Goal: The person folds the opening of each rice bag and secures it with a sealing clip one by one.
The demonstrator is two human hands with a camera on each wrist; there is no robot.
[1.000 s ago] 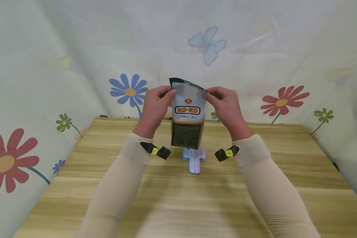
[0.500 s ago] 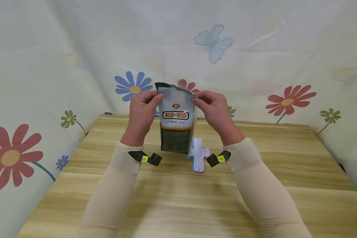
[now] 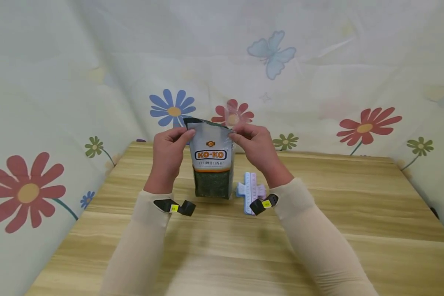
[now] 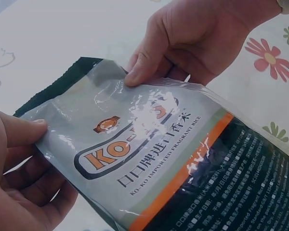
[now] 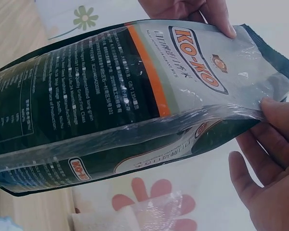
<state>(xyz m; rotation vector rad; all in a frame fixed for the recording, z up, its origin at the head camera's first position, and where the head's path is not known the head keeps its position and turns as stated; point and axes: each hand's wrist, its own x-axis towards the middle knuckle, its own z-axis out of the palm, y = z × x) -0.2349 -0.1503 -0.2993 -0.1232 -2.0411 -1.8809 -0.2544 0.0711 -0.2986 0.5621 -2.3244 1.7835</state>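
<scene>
A green and silver KO-KO rice bag [image 3: 211, 181] stands nearly upright, its base right at the wooden table in the head view. My left hand [image 3: 166, 154] pinches the bag's upper left corner between thumb and fingers. At the upper right edge, my right hand [image 3: 257, 150] pinches the bag the same way. The left wrist view shows the bag's printed front [image 4: 149, 144] with both thumbs on it. Its side fold [image 5: 149, 132] faces the right wrist camera. Two bag clips, one blue [image 3: 247, 187] and one pink [image 3: 258, 190], lie side by side to the bag's right.
Clear plastic [image 5: 151, 214] appears behind the bag in the right wrist view. The wood-grain table [image 3: 340, 205] extends to both sides. A flower-printed cloth [image 3: 311, 82] hangs around its back and sides.
Both hands have carried the rice bag down and to the left, and its base is now at the table. The clips, partly hidden behind the bag earlier, now show beside it.
</scene>
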